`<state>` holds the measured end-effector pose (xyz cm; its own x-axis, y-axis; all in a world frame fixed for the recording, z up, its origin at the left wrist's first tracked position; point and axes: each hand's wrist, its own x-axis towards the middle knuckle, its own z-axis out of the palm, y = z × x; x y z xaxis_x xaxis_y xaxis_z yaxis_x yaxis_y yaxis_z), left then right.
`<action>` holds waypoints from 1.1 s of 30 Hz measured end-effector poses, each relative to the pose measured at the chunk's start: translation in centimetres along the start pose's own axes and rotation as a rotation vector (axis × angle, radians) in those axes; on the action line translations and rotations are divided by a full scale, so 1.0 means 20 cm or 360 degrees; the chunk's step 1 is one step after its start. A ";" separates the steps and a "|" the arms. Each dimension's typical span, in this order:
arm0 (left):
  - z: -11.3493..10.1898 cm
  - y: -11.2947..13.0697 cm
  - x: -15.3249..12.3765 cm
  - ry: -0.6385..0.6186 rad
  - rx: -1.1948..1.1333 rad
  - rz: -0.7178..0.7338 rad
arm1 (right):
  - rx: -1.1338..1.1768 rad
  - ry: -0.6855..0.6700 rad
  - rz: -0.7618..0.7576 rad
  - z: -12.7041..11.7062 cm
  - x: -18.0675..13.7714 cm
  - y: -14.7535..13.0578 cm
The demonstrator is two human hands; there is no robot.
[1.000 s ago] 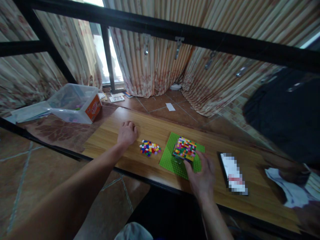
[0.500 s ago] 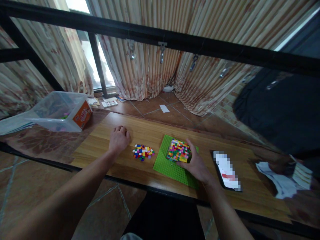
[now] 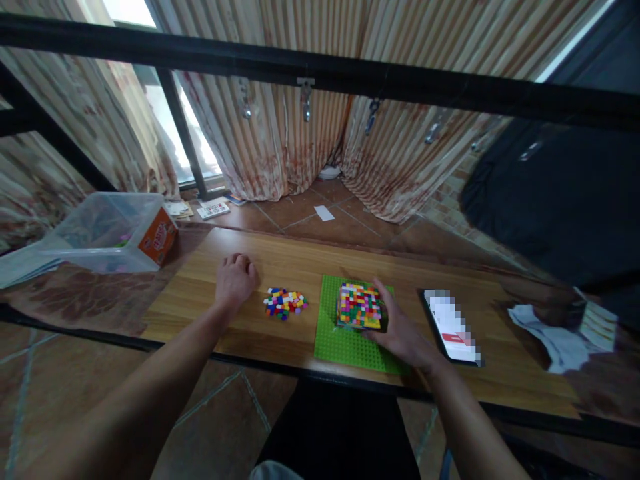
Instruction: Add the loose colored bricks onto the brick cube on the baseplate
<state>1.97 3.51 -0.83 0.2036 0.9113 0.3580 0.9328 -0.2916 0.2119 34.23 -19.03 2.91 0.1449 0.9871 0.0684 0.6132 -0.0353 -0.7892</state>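
Brick block [image 3: 359, 305] on green baseplate [image 3: 340, 347], toward baseplate's twelve o'clock; probably light, stiff, seams could split; best held low, opposite sides. Right hand [image 3: 400, 330] curves around block's four o'clock, can't tell if gripping. Left hand [image 3: 235, 279] curled, nine o'clock, palm hidden.

Readable text: none you can transcribe. Orange label [image 3: 159, 235] on the end of the clear plastic box [image 3: 107, 260], to your left: bears white characters, too blurred for you to make out. White card [image 3: 213, 210] below the window: dark and reddish print, too small to read. Phone [image 3: 453, 328] on the tabletop [image 3: 310, 257], to your right: lit screen largely masked by pixel blocks, red patch visible; you can read no wording or numbers.
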 end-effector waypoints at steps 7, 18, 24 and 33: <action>0.00 0.01 -0.01 -0.0023 -0.0023 -0.0003 | -0.0135 0.0839 -0.0002 0.14 -0.12 -0.27; -0.02 0.02 -0.01 -0.0039 -0.0039 -0.0027 | -0.0335 0.0335 -0.0198 0.68 0.10 -0.43; -0.01 0.01 0.00 -0.0038 -0.0031 -0.0055 | -0.0410 0.0272 -0.0155 0.75 0.13 -0.38; -0.01 0.00 0.00 -0.0013 -0.0040 -0.0029 | 0.0117 0.0351 -0.0071 0.73 -0.07 -0.45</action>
<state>2.01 3.45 -0.64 0.1891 0.9189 0.3461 0.9286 -0.2819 0.2412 17.16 -17.75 0.92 0.2901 0.9291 0.2293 0.5654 0.0269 -0.8243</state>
